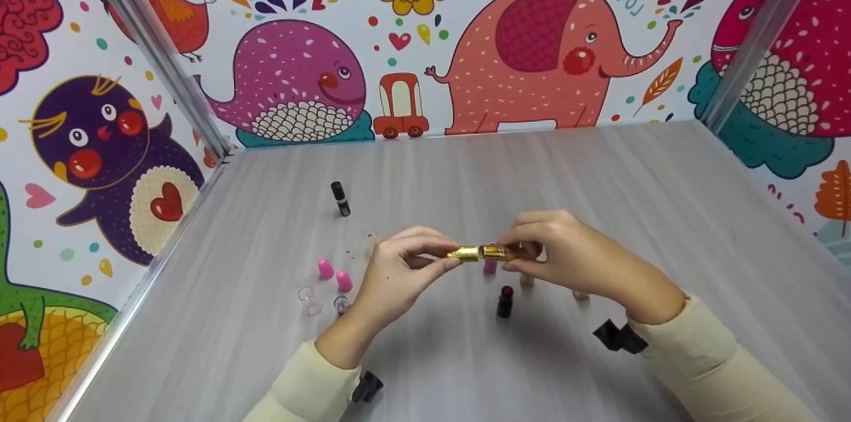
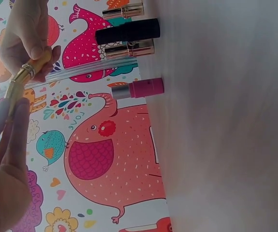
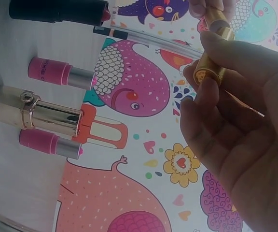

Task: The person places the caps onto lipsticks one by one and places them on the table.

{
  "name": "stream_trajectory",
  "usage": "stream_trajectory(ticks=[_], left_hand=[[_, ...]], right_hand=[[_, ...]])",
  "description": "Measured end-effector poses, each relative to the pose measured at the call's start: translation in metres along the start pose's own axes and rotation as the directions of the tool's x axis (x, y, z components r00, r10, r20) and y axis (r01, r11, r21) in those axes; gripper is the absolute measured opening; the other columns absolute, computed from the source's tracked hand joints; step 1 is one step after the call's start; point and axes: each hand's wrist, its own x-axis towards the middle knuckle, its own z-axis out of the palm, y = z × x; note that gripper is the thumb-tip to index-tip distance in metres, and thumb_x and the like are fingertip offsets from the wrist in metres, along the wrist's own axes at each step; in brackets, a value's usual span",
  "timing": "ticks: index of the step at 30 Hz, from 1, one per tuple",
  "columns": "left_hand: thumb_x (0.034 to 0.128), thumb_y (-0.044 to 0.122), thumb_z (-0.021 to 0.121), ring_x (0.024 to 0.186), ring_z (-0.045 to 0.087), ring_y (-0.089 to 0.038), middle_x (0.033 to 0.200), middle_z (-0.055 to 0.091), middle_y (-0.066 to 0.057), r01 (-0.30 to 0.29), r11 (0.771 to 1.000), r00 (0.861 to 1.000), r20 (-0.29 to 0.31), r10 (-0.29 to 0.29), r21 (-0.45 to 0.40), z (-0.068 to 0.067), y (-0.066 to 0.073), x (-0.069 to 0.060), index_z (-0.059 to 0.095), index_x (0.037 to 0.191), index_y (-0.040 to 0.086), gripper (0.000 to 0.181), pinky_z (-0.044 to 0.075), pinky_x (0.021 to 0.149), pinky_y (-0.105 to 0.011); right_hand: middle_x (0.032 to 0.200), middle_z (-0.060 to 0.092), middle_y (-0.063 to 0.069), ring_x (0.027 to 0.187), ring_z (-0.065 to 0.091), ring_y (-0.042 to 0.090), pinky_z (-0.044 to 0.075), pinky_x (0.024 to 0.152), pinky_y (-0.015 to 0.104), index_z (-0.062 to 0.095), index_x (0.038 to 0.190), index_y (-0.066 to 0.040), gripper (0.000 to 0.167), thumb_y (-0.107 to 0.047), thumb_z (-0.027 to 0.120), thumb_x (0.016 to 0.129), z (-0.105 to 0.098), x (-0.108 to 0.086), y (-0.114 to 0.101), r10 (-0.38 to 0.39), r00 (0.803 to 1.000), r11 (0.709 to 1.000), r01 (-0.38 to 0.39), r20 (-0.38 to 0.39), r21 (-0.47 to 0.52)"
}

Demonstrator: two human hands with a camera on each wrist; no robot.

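Observation:
Above the table, my left hand [image 1: 401,276] pinches a shiny gold cap [image 1: 465,253] between thumb and fingers. Facing it end to end is a gold tube [image 1: 494,252], pinched by my right hand [image 1: 577,258]. A thin gap shows between the two pieces in the head view. In the right wrist view the gold tube [image 3: 211,67] lies between the thumb and fingers of my right hand [image 3: 255,106]. The left wrist view shows both gold pieces in line, with my left hand [image 2: 6,179] on the lower one.
A black lipstick with a red tip [image 1: 505,302] stands below the hands, near a pink tube [image 1: 490,266]. Two pink caps [image 1: 325,268] and clear pieces [image 1: 309,300] lie left. A black tube [image 1: 340,199] stands farther back. Gold tubes [image 2: 129,49] stand at the right.

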Motion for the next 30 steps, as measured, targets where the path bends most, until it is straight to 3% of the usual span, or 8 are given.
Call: stream_trajectory(ticks=[14,30], left_hand=[[0.0913,0.005,0.085,0.094,0.076,-0.018,0.105,0.075,-0.002,-0.013,1.0,1.0,0.013,0.013,0.0,0.003,-0.001,-0.001,0.084,0.107,0.009,0.016,0.066,0.082,-0.033],[0.0914,0.006,0.085,0.093,0.076,-0.018,0.104,0.076,0.0,-0.033,0.999,0.999,0.037,0.032,0.012,0.006,0.001,-0.002,0.084,0.106,0.008,0.015,0.066,0.081,-0.033]], right_hand=[[0.093,0.068,-0.005,0.076,0.065,0.004,0.064,0.064,0.028,0.082,0.104,-0.009,0.02,-0.008,0.091,0.086,0.004,0.001,-0.001,-0.048,0.998,0.999,0.048,-0.027,-0.002],[0.092,0.068,-0.002,0.074,0.063,0.006,0.06,0.061,0.023,0.081,0.107,-0.006,0.023,-0.004,0.09,0.085,0.009,0.002,-0.009,-0.072,0.996,0.997,0.07,-0.051,-0.026]])
